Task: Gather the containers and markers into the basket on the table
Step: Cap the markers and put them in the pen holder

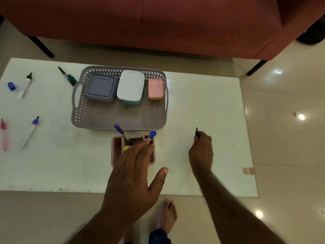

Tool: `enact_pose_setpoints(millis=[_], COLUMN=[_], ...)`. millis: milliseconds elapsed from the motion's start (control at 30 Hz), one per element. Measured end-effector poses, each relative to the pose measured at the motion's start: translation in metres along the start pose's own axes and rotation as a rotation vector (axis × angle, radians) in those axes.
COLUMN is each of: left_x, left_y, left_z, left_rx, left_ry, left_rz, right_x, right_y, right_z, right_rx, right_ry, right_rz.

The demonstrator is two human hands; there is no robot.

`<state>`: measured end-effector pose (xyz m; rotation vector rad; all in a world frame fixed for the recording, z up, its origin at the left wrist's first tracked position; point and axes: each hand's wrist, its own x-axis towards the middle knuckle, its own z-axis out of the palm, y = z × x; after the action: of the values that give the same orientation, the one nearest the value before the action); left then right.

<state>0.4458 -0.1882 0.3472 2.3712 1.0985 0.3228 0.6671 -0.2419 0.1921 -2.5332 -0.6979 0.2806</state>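
A grey perforated basket (pixel 98 118) sits mid-table holding a grey lidded container (pixel 101 86), a white-lidded teal container (pixel 130 86) and a small pink container (pixel 155 88). In front of it stands a pink pen holder (pixel 115 152) with a blue pen (pixel 121 132) and a yellow-tipped marker (pixel 126 148). My left hand (pixel 133 175) reaches over the holder, fingertips on a blue-capped marker (pixel 152 134). My right hand (pixel 201 152) is closed around a black marker (pixel 197 132) to the right of the holder.
Loose on the left of the white table (pixel 211 106): a green marker pair (pixel 67 76), a black-tipped white marker (pixel 25 86), a blue cap (pixel 11 86), a blue-tipped marker (pixel 29 132), a pink pen (pixel 4 136). A red sofa (pixel 158 23) stands behind.
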Motion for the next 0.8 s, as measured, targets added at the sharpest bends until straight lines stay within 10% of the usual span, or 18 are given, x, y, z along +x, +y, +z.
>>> enact_pose_setpoints(millis=[567,800], left_x=[0.044,0.009], left_y=[0.12,0.175], left_z=[-0.252,-0.348], left_rx=[-0.189,-0.104], left_ry=[0.091,0.282], left_rz=[-0.02,0.27], right_x=[-0.12,-0.157], right_y=[-0.265,-0.318], right_z=[-0.289,-0.382], right_rx=[0.422,0.424], right_ry=[-0.014,0.08], right_rz=[-0.332,-0.447])
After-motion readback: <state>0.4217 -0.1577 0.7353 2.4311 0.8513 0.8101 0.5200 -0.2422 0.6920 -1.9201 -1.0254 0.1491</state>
